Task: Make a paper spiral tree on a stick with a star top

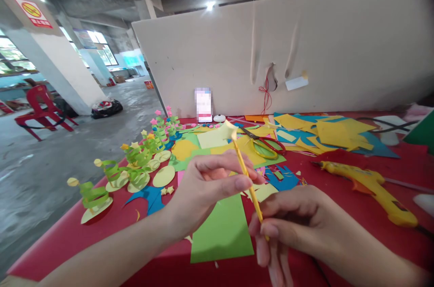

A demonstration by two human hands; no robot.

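Note:
Between my two hands a thin yellow paper stick (pixel 241 160) slants down to the right, with a pale yellow paper star (pixel 228 130) at its upper end. My left hand (pixel 213 176) pinches the stick around its middle with thumb and fingers. Near the lower end, the thumb and fingers of my right hand (pixel 291 223) close on it too. Below them a green paper sheet (pixel 222 232) lies on the red tabletop (pixel 142 251). Two small paper stars (pixel 167 190) rest beside a blue paper scrap (pixel 149 197), left of my left hand.
Curled green paper pieces on pale round bases (pixel 96 210) line the left table edge. Scissors (pixel 262 143) lie behind my hands. A yellow glue gun (pixel 373 185) is at right, near yellow paper scraps (pixel 339 133). A phone (pixel 203 105) leans against the grey partition (pixel 217 52).

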